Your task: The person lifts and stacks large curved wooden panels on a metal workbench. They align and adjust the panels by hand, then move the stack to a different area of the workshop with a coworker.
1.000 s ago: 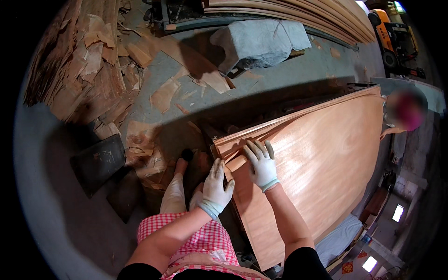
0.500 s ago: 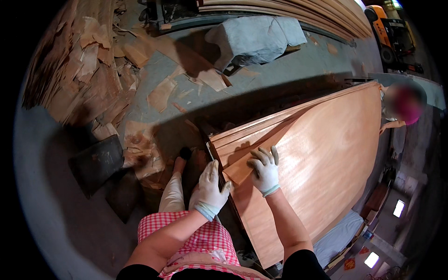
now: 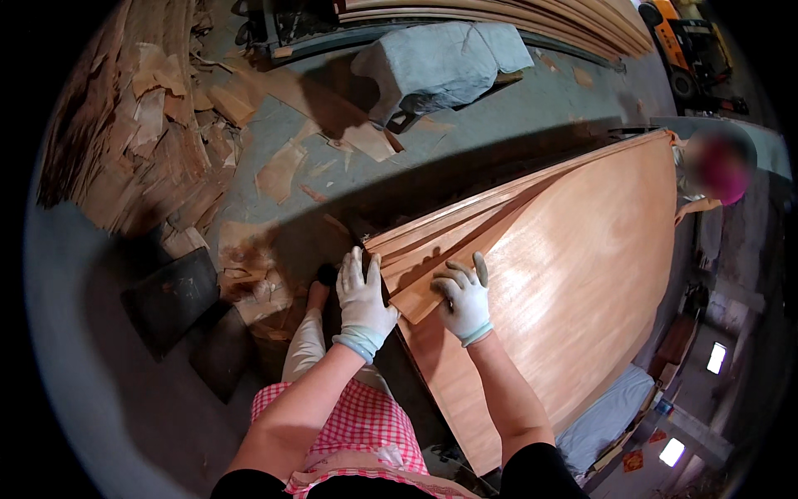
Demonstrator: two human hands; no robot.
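A broad, thin wood veneer sheet [image 3: 582, 241] lies on top of a stack, its near left edge lifted and curled over. My right hand [image 3: 465, 301], in a white glove with dirty fingertips, is closed at that curled edge with bent fingers. My left hand [image 3: 364, 301], gloved too, is held at the stack's left edge. Its fingers are stretched out and its thumb is beside the sheet's turned-up corner. Under the raised edge, more veneer layers [image 3: 416, 235] show. The undersides of my right fingers are partly hidden.
A co-worker [image 3: 719, 170] stands at the stack's far right end, a hand near its edge. Scrap veneer [image 3: 137, 125] is heaped at left, with scraps on the floor. A grey covered block [image 3: 440, 71], more stacked sheets [image 3: 499, 17] and an orange forklift [image 3: 677, 50] stand beyond.
My left hand has moved forward along the stack's edge and its fingers have spread. My right hand has shifted slightly left, and the sheet's curled edge bulges higher.
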